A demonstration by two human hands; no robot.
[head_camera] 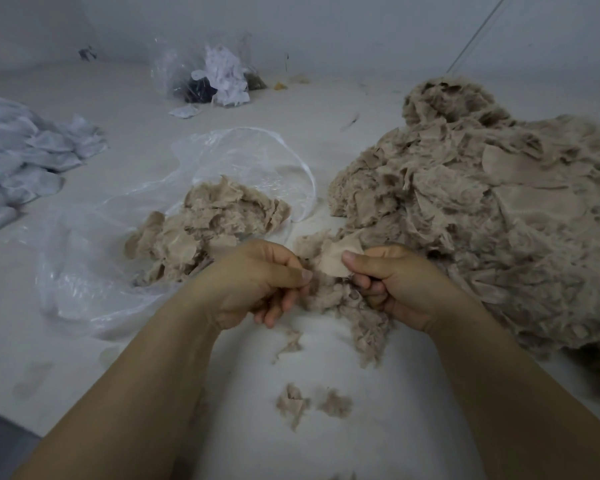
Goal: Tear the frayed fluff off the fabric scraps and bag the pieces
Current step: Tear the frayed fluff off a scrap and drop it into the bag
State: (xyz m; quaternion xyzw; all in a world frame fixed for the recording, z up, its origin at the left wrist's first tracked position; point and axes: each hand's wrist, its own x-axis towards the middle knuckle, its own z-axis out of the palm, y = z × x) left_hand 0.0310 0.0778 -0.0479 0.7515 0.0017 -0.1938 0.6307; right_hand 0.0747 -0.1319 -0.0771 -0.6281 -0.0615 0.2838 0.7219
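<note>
Both hands meet at the centre of the view over a beige fabric scrap (333,263). My left hand (264,278) pinches its fluffy left edge between thumb and fingers. My right hand (392,282) grips the scrap's right side, thumb on its smooth face. Torn fluff (357,317) hangs and lies below the hands. A clear plastic bag (94,278) lies open to the left, with a heap of beige pieces (208,226) at its mouth. A large pile of fluffy beige scraps (482,209) fills the right side.
Small fluff tufts (293,403) lie on the white surface near me. White fabric pieces (21,157) are piled at the left. Another clear bag (212,74) with white and dark scraps stands at the back by the wall.
</note>
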